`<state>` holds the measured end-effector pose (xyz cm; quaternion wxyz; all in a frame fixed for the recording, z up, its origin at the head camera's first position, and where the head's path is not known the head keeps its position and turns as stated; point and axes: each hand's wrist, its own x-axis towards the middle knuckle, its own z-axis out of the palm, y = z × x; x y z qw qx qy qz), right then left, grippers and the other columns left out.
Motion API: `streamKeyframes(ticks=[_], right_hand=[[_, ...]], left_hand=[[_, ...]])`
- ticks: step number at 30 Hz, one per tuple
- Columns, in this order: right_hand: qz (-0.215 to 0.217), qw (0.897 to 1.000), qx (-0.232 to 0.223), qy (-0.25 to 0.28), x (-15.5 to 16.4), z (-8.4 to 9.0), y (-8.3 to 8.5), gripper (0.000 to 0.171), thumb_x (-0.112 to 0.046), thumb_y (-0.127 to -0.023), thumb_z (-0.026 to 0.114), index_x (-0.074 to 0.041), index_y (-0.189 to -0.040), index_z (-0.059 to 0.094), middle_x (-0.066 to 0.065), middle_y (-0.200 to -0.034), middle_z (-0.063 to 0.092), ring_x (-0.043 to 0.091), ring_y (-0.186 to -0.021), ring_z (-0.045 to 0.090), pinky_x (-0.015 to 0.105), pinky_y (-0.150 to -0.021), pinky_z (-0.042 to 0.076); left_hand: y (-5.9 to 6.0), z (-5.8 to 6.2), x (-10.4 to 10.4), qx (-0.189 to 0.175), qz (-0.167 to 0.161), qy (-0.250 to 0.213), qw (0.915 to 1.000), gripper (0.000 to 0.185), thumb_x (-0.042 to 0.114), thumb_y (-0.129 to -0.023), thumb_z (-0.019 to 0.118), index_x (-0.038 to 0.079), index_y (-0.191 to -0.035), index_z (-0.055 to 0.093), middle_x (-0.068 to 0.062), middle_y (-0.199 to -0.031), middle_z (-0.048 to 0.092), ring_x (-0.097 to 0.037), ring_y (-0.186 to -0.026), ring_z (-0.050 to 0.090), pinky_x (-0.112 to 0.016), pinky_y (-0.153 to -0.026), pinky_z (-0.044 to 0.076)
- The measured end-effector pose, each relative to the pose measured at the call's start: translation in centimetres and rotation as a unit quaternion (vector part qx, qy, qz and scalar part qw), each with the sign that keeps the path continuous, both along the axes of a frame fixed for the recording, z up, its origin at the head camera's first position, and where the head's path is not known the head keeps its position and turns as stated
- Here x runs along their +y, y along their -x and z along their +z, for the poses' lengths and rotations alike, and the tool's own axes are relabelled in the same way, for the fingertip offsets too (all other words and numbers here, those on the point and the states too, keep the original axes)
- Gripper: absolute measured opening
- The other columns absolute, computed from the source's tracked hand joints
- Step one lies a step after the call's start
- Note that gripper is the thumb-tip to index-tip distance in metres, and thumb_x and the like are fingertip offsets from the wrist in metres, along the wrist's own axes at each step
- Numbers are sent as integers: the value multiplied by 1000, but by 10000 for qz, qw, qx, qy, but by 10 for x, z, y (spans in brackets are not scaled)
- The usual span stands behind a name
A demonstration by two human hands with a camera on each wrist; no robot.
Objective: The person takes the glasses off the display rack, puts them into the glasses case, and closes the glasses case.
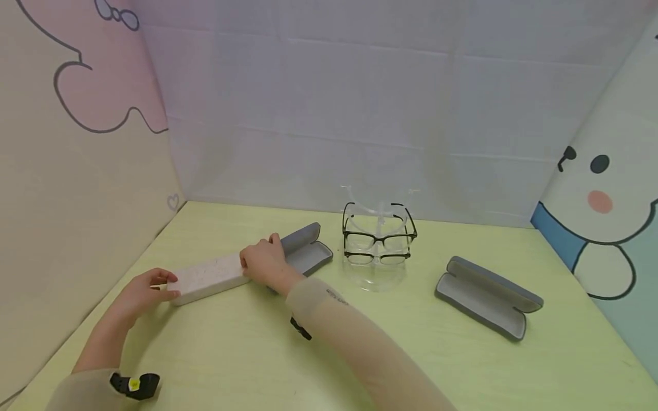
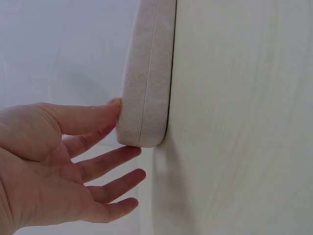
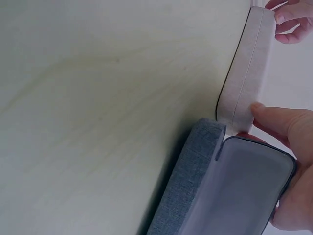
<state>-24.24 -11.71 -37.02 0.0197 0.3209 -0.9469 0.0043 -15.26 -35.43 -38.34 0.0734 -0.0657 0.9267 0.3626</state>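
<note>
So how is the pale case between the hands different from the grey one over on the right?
The white speckled case is closed; the grey case lies open, showing its lining. The white speckled case has the left hand and the right hand at its ends; the grey case lies untouched. Both are long glasses cases lying on the green table.

I seem to be at a small staged booth: a pale yellow-green wooden tabletop [image 1: 360, 354] boxed in by cartoon-printed cloth backdrops [image 1: 77, 142], with a clear acrylic stand of black-framed glasses [image 1: 379, 242] at twelve o'clock, like an optician's display.
</note>
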Motion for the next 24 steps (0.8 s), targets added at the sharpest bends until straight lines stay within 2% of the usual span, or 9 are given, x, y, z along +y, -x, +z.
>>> streamKeyframes(ticks=[5,8,11,15,24], right_hand=[[6,9987,-3,509,5,-4,-1,13,-40,-87,58,-37,-97,65,-21,-90,63,5,-78,49,32,-87,30],[4,9953,10,973,9,-3,-1,18,-40,-89,55,-35,-104,65,-18,-99,63,6,-87,54,34,-94,33],[1,9905,41,1372,15,4,-3,19,-39,-89,55,-33,-104,65,-16,-104,63,8,-94,56,34,-95,34],[67,9844,121,1753,25,10,-6,18,-37,-89,56,-31,-103,67,-14,-103,64,9,-95,56,33,-94,35],[297,9598,-190,2785,58,10,-14,17,-25,-90,57,-22,-103,67,-9,-98,66,8,-91,59,29,-87,42]], left_hand=[[0,-1,1,-22,77,-99,9999,49,23,-86,60,-10,-118,43,-35,-127,36,-50,-114,34,-57,-86,35],[-1,0,5,-15,158,-38,9999,49,27,-89,57,-9,-120,44,-34,-129,36,-49,-114,35,-56,-85,36],[0,5,13,61,251,76,9996,53,34,-91,51,-7,-123,44,-34,-132,33,-50,-116,33,-58,-86,35],[3,16,31,234,309,124,9992,56,41,-93,45,-5,-126,44,-34,-133,32,-50,-118,32,-58,-88,35],[11,32,72,757,152,193,9968,47,34,-93,48,-1,-123,49,-29,-131,40,-45,-121,34,-57,-92,32]])
